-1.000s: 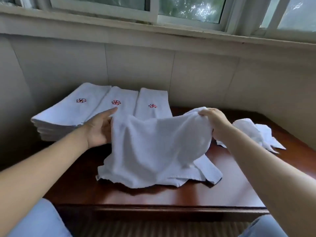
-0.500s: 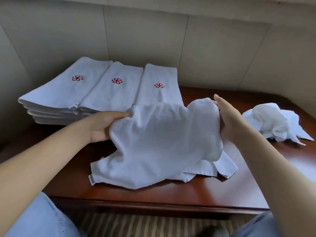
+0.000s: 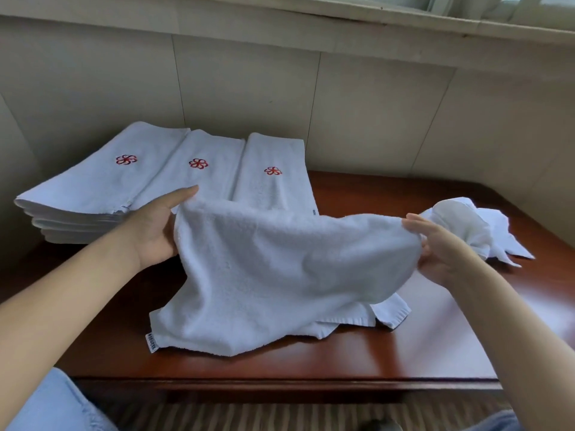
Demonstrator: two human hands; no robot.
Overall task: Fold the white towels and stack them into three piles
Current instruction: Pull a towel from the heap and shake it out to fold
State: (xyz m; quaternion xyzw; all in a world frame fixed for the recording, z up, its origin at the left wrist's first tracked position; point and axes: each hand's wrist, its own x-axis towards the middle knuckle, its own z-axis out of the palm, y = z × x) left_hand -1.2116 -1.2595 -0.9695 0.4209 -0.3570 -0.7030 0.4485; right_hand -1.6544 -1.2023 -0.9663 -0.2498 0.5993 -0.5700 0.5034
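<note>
Head view: our left hand (image 3: 155, 231) and right hand (image 3: 441, 247) each grip an end of the white terry towel (image 3: 273, 275), its long axis running left-right above the counter (image 3: 435, 337) near its front edge.

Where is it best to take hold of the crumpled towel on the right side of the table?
Take the crumpled towel by the flat corner pointing right, coming from the right. Its middle is a rounded bunch, but that corner lies spread on the table.

Reddish wooden table (image 3: 420, 346) against tiled wall (image 3: 373, 113); window ledge (image 3: 280, 14) above; striped floor (image 3: 249, 415) below.
</note>
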